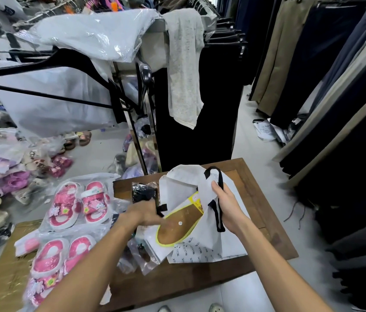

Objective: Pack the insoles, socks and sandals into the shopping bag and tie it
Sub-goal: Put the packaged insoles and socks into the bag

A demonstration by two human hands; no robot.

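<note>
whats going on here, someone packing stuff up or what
A person is packing a white shopping bag that lies on a wooden table. The right hand holds the bag's mouth open by its edge and black handle, while the left hand slides a brown, yellow-edged insole in; it is only partly inside. A packet of dark socks and the wrapped pink sandals are still outside the bag.

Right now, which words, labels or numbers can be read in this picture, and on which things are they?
White shopping bag: rows of small repeated print, too blurred to read.
Insole yellow label: marks too small to read.
Paper on the floor: printed lines, unreadable.
Nothing else legible.
</note>
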